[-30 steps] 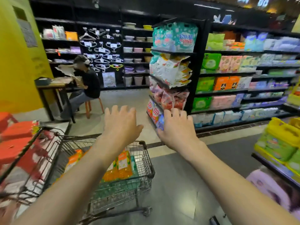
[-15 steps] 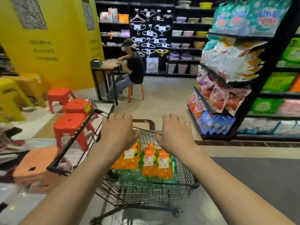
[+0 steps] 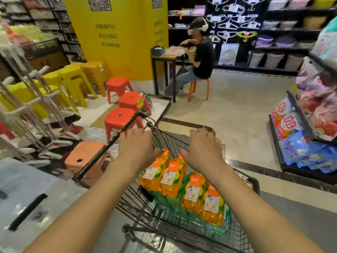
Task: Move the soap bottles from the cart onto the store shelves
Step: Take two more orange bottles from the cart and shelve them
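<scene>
Both hands have dropped over the cart (image 3: pixel 254 182) as the view swings left: the left hand (image 3: pixel 135 149) and right hand (image 3: pixel 202 152) hover with fingers (image 3: pixel 131 133) spread, holding nothing. The bottles (image 3: pixel 173 178) (orange, packed together) sit in the cart just beneath, so a first grab looks near.

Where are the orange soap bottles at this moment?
The orange soap bottles stand low in the centre of the head view, inside the wire cart, over green bottles, just below the left hand and right hand.
</scene>
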The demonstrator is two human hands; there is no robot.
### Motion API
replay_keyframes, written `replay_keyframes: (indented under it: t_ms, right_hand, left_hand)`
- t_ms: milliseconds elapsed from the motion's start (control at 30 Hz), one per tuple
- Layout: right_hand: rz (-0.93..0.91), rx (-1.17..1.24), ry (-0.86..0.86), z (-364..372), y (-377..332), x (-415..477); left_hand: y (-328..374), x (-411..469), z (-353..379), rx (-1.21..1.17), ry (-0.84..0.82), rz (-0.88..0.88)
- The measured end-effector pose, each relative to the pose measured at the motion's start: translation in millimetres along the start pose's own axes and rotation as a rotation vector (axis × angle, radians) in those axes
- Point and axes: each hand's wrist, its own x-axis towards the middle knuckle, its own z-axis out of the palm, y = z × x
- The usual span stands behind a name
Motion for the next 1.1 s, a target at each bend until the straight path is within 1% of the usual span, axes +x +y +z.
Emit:
replay_keyframes:
  t_ms: [133,333,433,700,833,967,1033,1100]
  right_hand:
    - [-0.016,0.025,-0.103,26.6,3.8,29.1]
    - [0.006,-0.015,-0.233,71.2,-1.4,67.8]
    - [0.067,-0.012,-0.303,98.4,-6.1,84.2]
    - [0.247,-0.021,-0.500,173.4,-19.5,110.1]
    - [0.292,-0.013,-0.574,205.5,-24.1,113.8]
    - [0.326,0.047,-0.659,239.8,-21.5,126.4]
    - [0.355,0.082,-0.704,259.8,-19.3,133.1]
    - [0.362,0.107,-0.684,277.5,-17.7,135.2]
  left_hand:
    - [0.4,27.3,24.9,0.021,-0.101,-0.010]
    - [-7.1,77.2,70.5,0.013,-0.191,0.025]
    - [-15.7,102.3,98.8,0.019,-0.240,0.079]
    - [-34.8,156.2,183.4,0.014,-0.465,0.225]
    - [-34.1,170.0,215.8,-0.036,-0.545,0.270]
    - [-32.7,185.4,244.8,-0.092,-0.651,0.238]
    - [-33.4,193.8,265.3,-0.166,-0.702,0.172]
    - [-34.0,200.1,285.9,-0.252,-0.702,0.080]
